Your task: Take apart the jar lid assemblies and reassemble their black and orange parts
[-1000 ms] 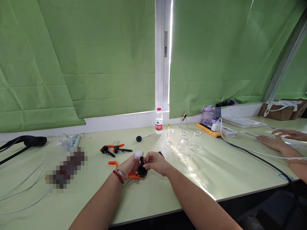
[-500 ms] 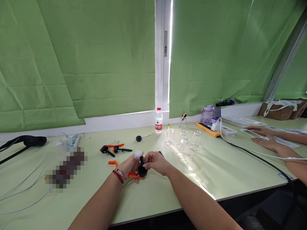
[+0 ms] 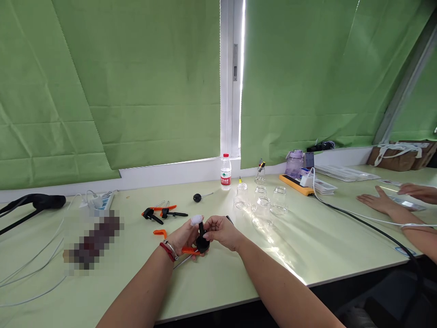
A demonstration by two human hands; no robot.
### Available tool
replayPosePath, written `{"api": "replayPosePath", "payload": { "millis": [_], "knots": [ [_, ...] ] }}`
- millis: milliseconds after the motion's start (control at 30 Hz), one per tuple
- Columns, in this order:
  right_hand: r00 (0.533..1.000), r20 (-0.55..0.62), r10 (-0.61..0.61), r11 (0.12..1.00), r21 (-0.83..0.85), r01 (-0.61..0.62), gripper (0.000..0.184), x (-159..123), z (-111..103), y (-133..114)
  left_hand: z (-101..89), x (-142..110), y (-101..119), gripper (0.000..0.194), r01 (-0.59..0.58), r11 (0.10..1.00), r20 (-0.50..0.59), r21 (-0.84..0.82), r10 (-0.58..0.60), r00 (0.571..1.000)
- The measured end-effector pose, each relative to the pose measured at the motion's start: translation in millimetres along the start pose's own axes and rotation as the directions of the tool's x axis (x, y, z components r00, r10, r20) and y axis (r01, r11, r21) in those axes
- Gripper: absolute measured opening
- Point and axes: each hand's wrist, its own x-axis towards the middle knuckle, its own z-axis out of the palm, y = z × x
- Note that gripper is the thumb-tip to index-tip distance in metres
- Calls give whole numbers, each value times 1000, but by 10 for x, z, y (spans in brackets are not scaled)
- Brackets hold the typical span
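My left hand [image 3: 184, 238], low in the middle of the head view, is closed around a black round part [image 3: 202, 244] with a black stem. An orange piece [image 3: 190, 250] sticks out below this hand, and a thin metal rod extends toward the table edge. Something whitish covers the left thumb tip. My right hand [image 3: 221, 231] is closed, its thumb and fingertips pinching at the black part's side; what exactly they pinch is hidden. Another orange angled piece [image 3: 160, 233] shows just beyond the left wrist.
Black-and-orange pieces with metal rods [image 3: 165, 212] lie farther back, near a black ball on a rod [image 3: 197, 198]. Several clear glass jars [image 3: 262, 212], a water bottle [image 3: 226, 175] and an orange power strip [image 3: 296, 185] stand right. A co-worker's hands [image 3: 377, 201] work far right.
My hands and the black part look nearly unchanged. At the far right, the co-worker's hands have shifted, with one lifted from the flat sheet.
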Motion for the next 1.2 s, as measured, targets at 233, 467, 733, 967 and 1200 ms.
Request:
{"api": "replayPosePath", "payload": {
  "millis": [233, 467, 733, 967, 1200],
  "knots": [
    [999, -17, -36, 999, 19, 36, 35, -16, 30, -32, 7, -32, 17, 60, 15, 999, 3, -30, -15, 1000],
    [999, -27, -38, 999, 17, 38, 37, -24, 63, -62, 0, -71, -21, 58, -3, 985, 10, -170, 5, 1000],
    [963, -269, -9, 994, -110, -21, 37, 23, -32, -31, 7, -137, 1, 61, -346, 809, -142, -476, 318, 937],
    [967, 114, 229, 972, -83, -221, 39, -42, 3, -54, 53, -105, -20, 51, -668, 494, -368, -556, 575, 731],
    [979, -183, 92, 995, -30, -99, 28, 41, -225, -26, -69, -91, -71, 39, -598, 706, -377, -379, 472, 797]
  ]
}}
